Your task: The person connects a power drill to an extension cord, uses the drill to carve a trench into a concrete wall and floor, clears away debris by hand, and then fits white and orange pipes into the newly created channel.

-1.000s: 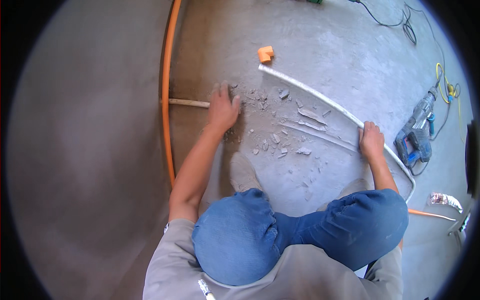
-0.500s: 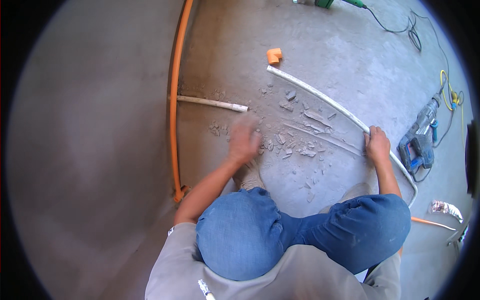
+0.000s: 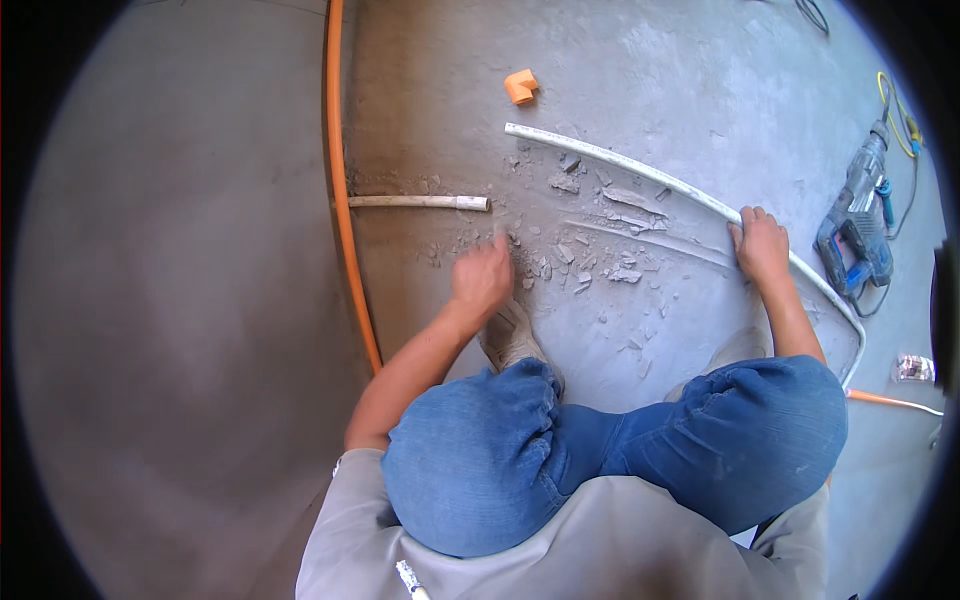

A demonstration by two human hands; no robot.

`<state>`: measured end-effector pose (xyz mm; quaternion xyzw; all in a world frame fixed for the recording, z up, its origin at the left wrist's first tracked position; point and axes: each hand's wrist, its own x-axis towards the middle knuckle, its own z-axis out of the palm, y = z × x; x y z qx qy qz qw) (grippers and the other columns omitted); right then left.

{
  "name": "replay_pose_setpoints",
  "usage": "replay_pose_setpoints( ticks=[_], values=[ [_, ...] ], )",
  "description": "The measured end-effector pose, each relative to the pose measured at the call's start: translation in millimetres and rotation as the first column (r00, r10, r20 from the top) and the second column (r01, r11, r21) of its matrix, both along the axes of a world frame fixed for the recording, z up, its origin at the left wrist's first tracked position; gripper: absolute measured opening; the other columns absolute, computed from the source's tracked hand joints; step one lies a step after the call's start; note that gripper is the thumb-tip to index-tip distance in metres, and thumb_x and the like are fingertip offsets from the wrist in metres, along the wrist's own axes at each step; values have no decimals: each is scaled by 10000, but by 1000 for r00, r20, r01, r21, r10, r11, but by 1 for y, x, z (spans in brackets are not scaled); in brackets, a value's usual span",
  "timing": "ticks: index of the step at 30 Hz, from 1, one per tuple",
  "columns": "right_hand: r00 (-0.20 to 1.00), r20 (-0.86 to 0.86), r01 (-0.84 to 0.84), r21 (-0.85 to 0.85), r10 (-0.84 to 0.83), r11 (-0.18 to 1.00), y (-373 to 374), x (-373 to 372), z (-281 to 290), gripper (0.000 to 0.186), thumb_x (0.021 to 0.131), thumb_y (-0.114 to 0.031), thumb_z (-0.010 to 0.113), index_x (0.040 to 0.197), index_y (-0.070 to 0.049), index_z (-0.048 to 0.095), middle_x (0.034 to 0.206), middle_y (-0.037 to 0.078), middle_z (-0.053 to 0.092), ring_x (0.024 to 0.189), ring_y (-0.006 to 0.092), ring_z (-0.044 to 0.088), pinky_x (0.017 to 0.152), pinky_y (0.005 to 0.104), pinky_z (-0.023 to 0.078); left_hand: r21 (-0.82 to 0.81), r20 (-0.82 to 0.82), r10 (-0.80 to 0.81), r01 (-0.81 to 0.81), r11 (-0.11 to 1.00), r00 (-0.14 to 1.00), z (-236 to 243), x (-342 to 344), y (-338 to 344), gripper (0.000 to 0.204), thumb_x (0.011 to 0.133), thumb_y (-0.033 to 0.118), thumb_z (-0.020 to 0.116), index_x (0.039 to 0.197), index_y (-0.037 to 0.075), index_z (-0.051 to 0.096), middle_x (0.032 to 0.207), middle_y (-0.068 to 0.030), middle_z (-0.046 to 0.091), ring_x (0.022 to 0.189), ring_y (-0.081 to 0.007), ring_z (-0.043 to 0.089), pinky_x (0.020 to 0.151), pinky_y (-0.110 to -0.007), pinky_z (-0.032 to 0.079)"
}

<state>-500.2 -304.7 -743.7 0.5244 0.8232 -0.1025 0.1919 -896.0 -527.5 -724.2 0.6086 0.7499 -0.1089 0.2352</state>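
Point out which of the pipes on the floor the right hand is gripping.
The long white pipe that curves across the rubble: the right hand grips it. The short white pipe and the orange pipe lie untouched.

Long pipe (image 3: 640, 172) runs 11 to 4 o'clock across floor (image 3: 180, 300). Rubble (image 3: 590, 255) lies betw. it & short pipe (image 3: 418, 202) at 9. Elbow fitting (image 3: 520, 86) at 12, hammer drill (image 3: 858, 232) at 3. Right hand (image 3: 762, 243) on long pipe; left hand (image 3: 482, 278) beside rubble.
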Motion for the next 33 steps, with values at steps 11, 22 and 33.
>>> replay_pose_setpoints(
  ticks=[11, 22, 33],
  values=[
    [998, -62, 17, 3, -17, 1000, 1, 2, 6, 288, 938, -318, 663, 1056, -56, 643, 1040, 145, 666, 1000, 349, 645, 851, 502, 488, -504, -381, -504, 283, 816, 775, -44, -12, 65, 283, 934, 207, 577, 1133, 108, 752, 935, -23, 770, 823, -174, 750, 515, -388, 535],
    [998, -51, 28, -4, -28, 1000, 0, 8, 3, 308, 913, -322, 686, 1040, -44, 647, 1028, 151, 663, 993, 347, 636, 835, 497, 477, 42, 133, -149, 144, 989, 980, -8, 13, 58, 252, 951, 268, 544, 901, 54, 668, 868, -202, 729, 767, -380, 716, 670, -515, 557],
    [982, -15, -191, -77, 190, 979, 6, -17, 27, 340, 836, -256, 748, 1075, -60, 606, 1072, 137, 636, 1047, 328, 612, 896, 485, 462, 382, -59, 442, -389, 838, 895, 29, -140, -30, 547, 897, 269, 703, 1340, 9, 514, 1313, -255, 559, 1235, -431, 532, 1056, -512, 435]
  ],
)
